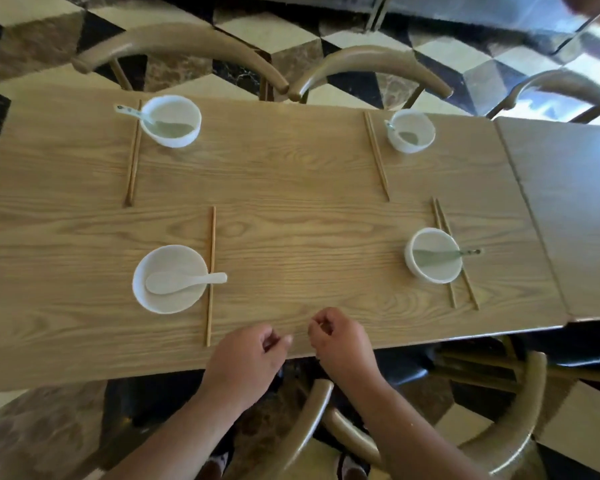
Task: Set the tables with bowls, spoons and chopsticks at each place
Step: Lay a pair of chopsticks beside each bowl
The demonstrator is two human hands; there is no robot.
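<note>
1. Both hands hover over the near edge of the wooden table [291, 220]. The left hand [253, 355] and the right hand [340, 341] have loosely curled fingers and hold nothing visible.
2. Four places each show a bowl, a spoon inside it and chopsticks beside it, so this table seems finished and only checking is left.
3. At the near right bowl [433, 254] the splayed chopsticks [470, 289] lie close against its side. Slide them together gently, without knocking the bowl.
</note>
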